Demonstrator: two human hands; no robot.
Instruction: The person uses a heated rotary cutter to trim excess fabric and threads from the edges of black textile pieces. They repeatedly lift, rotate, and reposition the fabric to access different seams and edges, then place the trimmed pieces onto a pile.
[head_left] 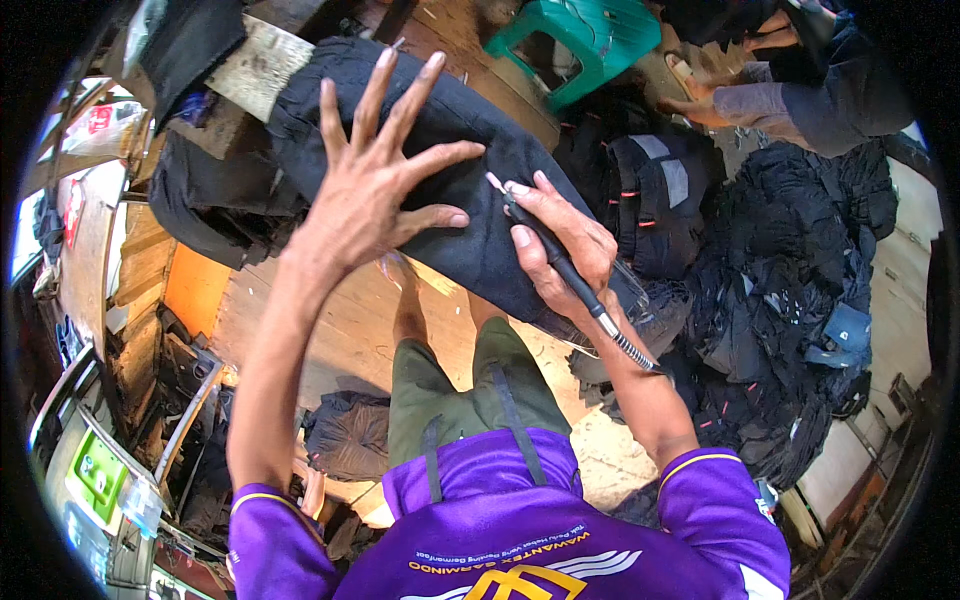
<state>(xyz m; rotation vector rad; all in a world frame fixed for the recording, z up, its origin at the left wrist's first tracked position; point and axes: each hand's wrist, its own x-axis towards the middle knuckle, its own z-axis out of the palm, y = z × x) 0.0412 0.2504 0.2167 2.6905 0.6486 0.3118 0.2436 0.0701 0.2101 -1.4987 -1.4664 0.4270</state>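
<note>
Stretched over a long, narrow padded form, a dark denim garment (485,255) lies slantwise before me. My left hand (362,195) is spread on its upper part, palm down, fingers apart, with nothing in its grip. In my right hand (575,235) is a slim black rotary tool handpiece (553,248), held like a pen. Its pale narrow tip points up and left, close to the cloth; whether it touches I cannot tell. A springy metal sleeve at the handpiece's rear runs back along my right forearm.
To the right spreads a big heap of dark garments (770,240), beside a stacked bundle (655,185) with grey patches. A green plastic stool (600,35) stands beyond the form. Another person's legs (790,105) are at the far right. A brown-black bundle (350,435) lies near my legs.
</note>
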